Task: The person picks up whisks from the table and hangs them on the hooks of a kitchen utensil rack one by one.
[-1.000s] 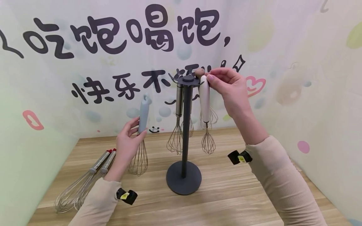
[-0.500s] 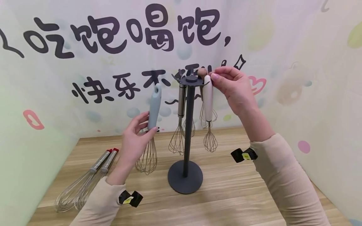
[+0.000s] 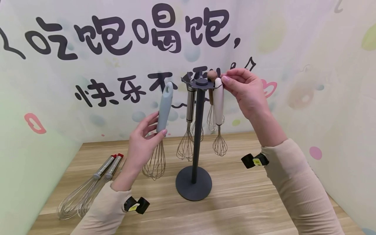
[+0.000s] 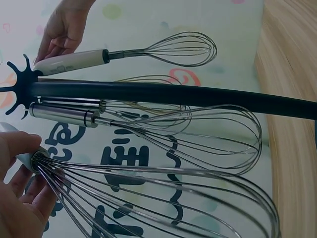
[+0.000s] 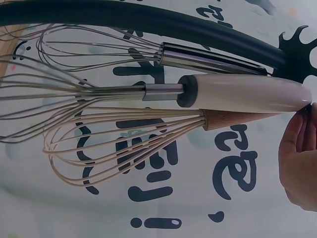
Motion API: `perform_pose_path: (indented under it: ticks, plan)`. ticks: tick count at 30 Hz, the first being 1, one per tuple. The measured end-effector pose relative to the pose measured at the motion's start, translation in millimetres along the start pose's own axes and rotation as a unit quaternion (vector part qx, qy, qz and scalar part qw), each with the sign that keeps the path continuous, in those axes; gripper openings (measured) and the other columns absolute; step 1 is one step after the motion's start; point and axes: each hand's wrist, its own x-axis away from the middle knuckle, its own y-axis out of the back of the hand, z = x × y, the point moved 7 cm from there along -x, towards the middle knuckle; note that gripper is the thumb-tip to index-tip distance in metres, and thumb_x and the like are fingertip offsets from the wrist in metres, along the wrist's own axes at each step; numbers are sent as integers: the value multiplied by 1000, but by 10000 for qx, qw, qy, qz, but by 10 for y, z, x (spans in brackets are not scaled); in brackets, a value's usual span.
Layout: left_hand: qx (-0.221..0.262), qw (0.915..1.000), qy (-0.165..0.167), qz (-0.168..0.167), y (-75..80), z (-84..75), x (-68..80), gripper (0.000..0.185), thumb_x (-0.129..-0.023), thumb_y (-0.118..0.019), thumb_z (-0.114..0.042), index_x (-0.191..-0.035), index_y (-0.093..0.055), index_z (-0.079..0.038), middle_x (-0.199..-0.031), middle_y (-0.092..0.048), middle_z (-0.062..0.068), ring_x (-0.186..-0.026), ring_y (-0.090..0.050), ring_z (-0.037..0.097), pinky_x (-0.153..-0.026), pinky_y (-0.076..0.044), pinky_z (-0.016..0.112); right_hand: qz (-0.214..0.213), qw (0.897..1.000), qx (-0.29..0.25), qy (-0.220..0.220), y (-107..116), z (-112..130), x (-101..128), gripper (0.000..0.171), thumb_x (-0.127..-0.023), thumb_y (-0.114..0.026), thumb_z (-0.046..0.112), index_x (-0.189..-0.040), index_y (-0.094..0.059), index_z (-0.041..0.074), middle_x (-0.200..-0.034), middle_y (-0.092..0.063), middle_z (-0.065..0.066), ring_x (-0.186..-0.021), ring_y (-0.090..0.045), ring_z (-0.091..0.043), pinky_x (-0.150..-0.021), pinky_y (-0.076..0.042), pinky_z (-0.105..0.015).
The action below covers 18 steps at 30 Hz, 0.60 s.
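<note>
Now grey-handled whisk (image 3: 163, 111) near upright, wires down, left hand (image 3: 141, 143) gripping.

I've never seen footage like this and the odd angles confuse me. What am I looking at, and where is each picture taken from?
No machine here: a person works bare-handed, with a camera on the head and one on each wrist. The wide picture is the head view; the two sideways close-ups come from the wrists. The left hand grips a grey-handled whisk. The right hand pinches the top of a white-handled whisk at the hooks of a dark stand, where a steel-handled whisk and a wooden-handled whisk also hang. Two red-tipped whisks lie on the wooden table.
</note>
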Motion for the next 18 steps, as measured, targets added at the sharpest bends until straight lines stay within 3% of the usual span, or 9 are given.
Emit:
perform_pose_path:
  ticks: [4,11,18]
  plan:
    - [-15,9999,-120,112,-43,-62,-2,56,-86,-68,-3,-138,-51,-14,-133,-56,12,-116,-60,26,-90,-52,21,19,10000,24,22,4,3,1,22,-83,-63,-13,-80,-71,7,-74,-72,-3,-72,-69,-10,-77,-58,-20]
    - [-90,9996,-121,239,-100,-128,-3,55,-87,-67,-5,-138,-50,-15,-133,-57,10,-117,-60,23,-94,-54,28,24,9999,134,71,12,26,22,24,-83,-61,-14,-81,-71,8,-74,-72,-2,-73,-69,-9,-77,-58,-19]
    - [-64,9994,-237,254,-98,-200,-35,55,-88,-64,-3,-140,-49,-14,-134,-55,12,-116,-59,26,-87,-52,15,61,9998,191,61,0,31,34,24,-83,-62,-13,-80,-71,9,-74,-72,-1,-73,-69,-9,-77,-58,-19]
